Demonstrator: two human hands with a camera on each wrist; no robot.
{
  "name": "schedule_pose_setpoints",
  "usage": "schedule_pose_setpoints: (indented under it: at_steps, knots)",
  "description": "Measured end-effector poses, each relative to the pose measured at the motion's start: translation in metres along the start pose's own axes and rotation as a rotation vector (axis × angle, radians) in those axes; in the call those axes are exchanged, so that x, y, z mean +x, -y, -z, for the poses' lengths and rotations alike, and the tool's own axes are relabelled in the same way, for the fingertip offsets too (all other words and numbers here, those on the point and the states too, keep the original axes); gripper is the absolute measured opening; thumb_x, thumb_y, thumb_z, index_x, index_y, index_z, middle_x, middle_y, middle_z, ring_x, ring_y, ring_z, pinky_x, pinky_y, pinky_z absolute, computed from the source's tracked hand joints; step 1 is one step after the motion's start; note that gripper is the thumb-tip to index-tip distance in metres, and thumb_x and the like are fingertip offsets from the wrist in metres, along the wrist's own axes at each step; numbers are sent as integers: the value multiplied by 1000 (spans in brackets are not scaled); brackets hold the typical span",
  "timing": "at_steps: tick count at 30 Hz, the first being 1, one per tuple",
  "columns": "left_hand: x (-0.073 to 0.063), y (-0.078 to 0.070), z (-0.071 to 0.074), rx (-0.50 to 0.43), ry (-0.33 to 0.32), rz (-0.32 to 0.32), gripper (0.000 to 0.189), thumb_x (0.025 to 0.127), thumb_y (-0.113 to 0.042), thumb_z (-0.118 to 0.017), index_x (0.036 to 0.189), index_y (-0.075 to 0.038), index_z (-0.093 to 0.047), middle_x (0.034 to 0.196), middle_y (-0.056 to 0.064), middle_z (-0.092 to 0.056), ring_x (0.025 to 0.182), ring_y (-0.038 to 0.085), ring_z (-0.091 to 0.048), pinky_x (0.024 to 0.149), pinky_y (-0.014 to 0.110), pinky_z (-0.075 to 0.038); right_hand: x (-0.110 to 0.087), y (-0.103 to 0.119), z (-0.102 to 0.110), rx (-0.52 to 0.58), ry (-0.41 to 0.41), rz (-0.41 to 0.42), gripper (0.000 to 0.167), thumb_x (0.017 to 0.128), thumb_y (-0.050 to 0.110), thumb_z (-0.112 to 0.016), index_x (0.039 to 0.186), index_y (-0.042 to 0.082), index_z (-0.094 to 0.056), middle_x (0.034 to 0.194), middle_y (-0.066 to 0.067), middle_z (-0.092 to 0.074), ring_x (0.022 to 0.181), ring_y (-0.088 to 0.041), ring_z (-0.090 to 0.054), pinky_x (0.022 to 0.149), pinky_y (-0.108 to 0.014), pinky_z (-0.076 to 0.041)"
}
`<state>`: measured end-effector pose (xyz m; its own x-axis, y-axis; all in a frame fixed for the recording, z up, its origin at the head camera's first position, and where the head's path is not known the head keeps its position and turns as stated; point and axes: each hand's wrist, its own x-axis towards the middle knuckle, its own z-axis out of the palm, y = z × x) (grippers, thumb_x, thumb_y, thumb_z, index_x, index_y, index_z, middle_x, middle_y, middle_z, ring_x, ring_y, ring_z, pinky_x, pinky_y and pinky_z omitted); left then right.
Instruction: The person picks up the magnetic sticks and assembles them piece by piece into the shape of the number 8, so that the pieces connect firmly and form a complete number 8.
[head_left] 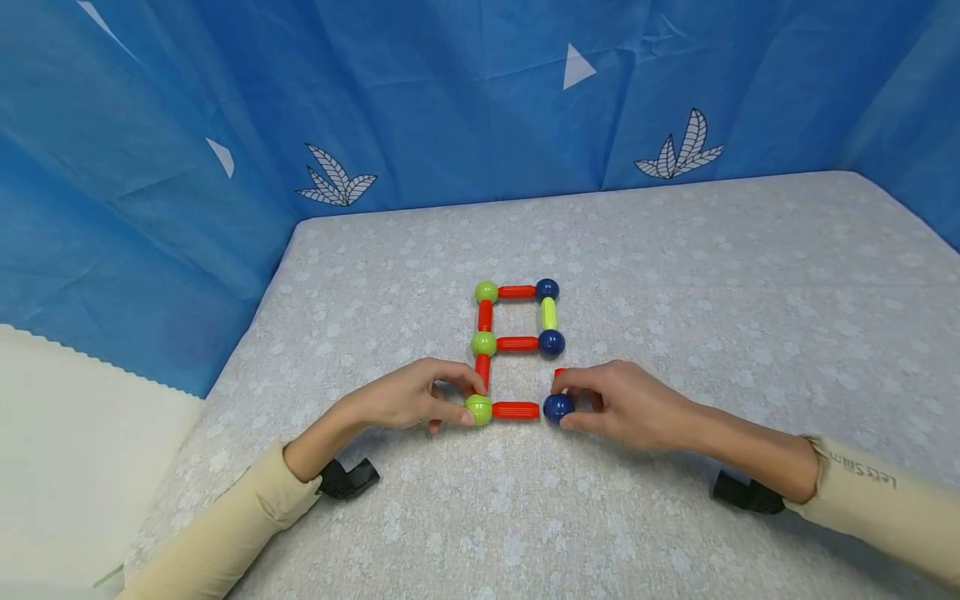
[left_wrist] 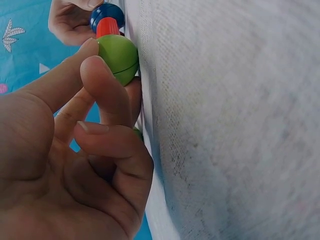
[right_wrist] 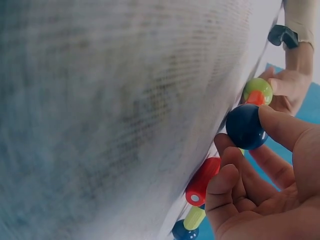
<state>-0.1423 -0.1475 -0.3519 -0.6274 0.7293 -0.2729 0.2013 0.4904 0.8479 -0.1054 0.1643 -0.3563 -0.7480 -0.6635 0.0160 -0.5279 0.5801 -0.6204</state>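
My left hand pinches a light green ball at the near left corner of a flat frame of balls and rods. From that ball a red rod points right. At its other end my right hand holds a dark blue ball between thumb and fingers; a thin gap shows between rod and ball in the head view. Another red rod, with a silvery disc on its end, lies by the right fingers, mostly hidden by them in the head view.
Beyond the hands, red rods and a yellow-green rod link green balls and dark blue balls into a square. A patterned pale cloth covers the table. Blue curtain hangs behind it.
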Motion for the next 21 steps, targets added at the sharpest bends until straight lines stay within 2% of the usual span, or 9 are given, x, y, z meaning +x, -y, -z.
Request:
schedule_pose_setpoints:
  at_steps: [7,21]
  knots:
    - [0,1,0,-12,6,-8,27,92,-15,-73,117,-13,-66,109,6,-63,55,18,-56,55,31,-50,2,1,-1,16,24,-3,28,88,21,-77,114,19,-68,84,15,-59,69,-6,-52,59,-25,-46]
    - [0,1,0,-17,9,-13,27,92,-15,-73,117,-13,-65,108,6,-63,55,18,-55,55,31,-50,2,3,-1,16,27,-3,25,89,19,-76,112,20,-68,83,15,-58,69,-6,-52,59,-25,-45]
